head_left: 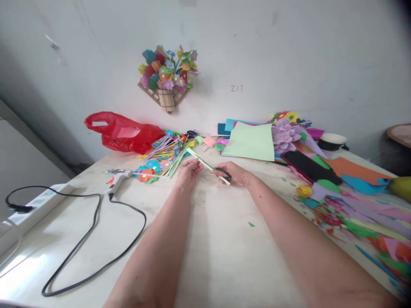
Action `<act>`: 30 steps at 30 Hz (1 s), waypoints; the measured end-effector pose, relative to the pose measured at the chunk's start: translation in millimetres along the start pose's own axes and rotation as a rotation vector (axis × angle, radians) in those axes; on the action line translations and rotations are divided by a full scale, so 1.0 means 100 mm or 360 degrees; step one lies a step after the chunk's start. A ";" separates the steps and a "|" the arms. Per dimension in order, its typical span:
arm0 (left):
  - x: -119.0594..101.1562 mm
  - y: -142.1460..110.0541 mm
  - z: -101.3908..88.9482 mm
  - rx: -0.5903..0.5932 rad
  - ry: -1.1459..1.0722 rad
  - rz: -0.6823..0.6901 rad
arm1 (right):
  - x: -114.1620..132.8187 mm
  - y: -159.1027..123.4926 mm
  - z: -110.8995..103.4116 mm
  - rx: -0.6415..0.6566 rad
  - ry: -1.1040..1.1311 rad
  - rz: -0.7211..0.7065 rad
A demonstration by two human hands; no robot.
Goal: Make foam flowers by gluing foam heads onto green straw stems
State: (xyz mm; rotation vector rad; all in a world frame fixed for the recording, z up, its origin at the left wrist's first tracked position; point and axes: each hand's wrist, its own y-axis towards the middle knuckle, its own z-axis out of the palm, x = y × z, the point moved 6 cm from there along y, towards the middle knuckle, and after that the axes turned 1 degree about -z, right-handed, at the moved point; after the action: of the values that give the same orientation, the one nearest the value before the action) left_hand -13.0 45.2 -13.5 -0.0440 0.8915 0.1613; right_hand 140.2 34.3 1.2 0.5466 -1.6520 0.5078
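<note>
My left hand (192, 170) is closed in a pinch on a narrow pale green strip (194, 154) near the middle of the table. The strip slants from upper left to lower right, its lower end under my right hand (237, 173). Black-handled scissors (224, 172) sit in my right hand, fingers wrapped round the loops. The blades lie along the strip; whether they cut into it I cannot tell. Just left of my left hand are several thin green sticks (176, 163) and bright paper-like flowers (153, 166).
A white glue gun (119, 179) with a looping black cord lies left, by a white power strip (41, 205). A red plastic bag (125, 132) stands behind. Pale green sheets (248, 141), a black phone (310, 167) and colourful scraps (353, 218) lie to the right.
</note>
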 end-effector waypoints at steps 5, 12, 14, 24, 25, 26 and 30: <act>0.01 0.01 0.00 0.0042 -0.0009 0.0027 | -0.01 -0.01 0.00 -0.0009 -0.0010 0.0038; 0.03 0.01 0.02 0.0104 0.0046 0.0022 | 0.02 -0.01 0.03 -0.0008 -0.0015 0.0073; 0.03 0.00 0.03 0.0134 0.0067 0.0019 | 0.03 -0.01 0.04 -0.0005 -0.0008 0.0074; 0.04 -0.02 0.06 0.0129 0.0074 0.0006 | -0.01 0.03 0.04 0.0005 0.0057 0.0032; 0.04 -0.02 0.06 0.0125 0.0070 0.0006 | -0.01 0.03 0.04 0.0002 0.0060 0.0025; 0.04 -0.02 0.06 0.0125 0.0068 0.0006 | -0.01 0.04 0.04 -0.0006 0.0059 0.0021; 0.04 -0.02 0.06 0.0146 0.0072 0.0015 | 0.00 0.04 0.04 -0.0051 0.0050 0.0030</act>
State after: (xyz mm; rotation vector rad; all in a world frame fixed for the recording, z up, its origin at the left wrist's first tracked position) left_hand -6.0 44.6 -12.9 0.0425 0.9433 0.1286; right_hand 134.6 34.7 0.0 0.4977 -1.6341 0.5006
